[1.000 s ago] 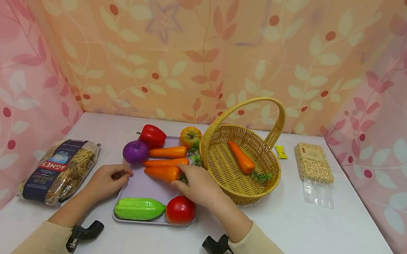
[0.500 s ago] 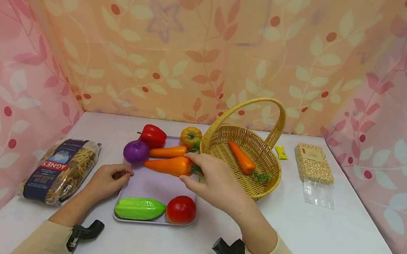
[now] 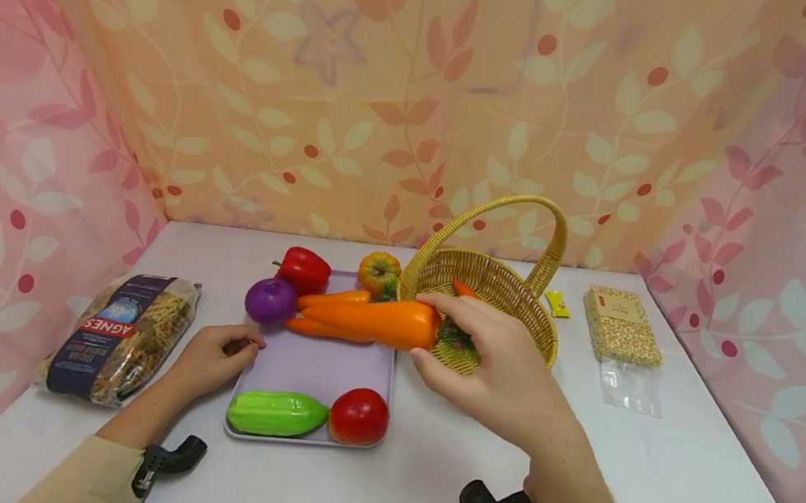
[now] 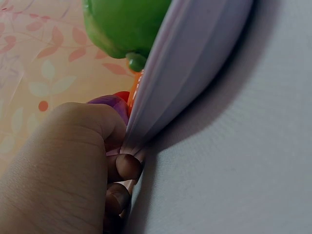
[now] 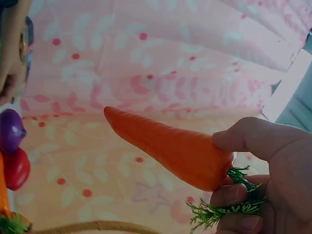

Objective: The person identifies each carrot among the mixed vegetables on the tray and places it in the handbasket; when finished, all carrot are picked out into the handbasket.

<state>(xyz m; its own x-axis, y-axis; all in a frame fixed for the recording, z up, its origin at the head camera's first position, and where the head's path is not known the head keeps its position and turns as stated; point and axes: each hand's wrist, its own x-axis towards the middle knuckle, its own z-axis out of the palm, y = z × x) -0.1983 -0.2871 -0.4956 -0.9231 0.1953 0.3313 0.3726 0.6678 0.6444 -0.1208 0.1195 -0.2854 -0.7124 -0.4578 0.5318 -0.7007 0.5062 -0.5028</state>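
My right hand point(image 3: 502, 362) pinches an orange carrot point(image 3: 395, 323) by its thick, leafy end, raised between the tray and the basket. In the right wrist view, the carrot point(image 5: 165, 146) points away from the thumb, its green leaves hanging by the fingers. A second carrot point(image 3: 464, 289) lies in the yellow wicker basket point(image 3: 548, 341), mostly hidden by the right hand. On the lilac tray point(image 3: 314, 374), other carrots point(image 3: 338, 298) lie partly behind the held one. My left hand point(image 3: 215, 355) grips the tray's left rim; its curled fingers meet the rim point(image 4: 161, 87) in the left wrist view.
On the tray sit a purple onion point(image 3: 270, 300), red pepper point(image 3: 304, 271), small pumpkin point(image 3: 379, 273), green gourd-like vegetable point(image 3: 276, 414) and red tomato-like fruit point(image 3: 358, 416). A pasta bag point(image 3: 120, 338) lies left. A yellow packet point(image 3: 557, 304) and grain pack point(image 3: 622, 326) lie right.
My right hand has lifted the carrot off the tray and carried it right, up to the basket's near side. The left hand has stayed at the tray's rim.
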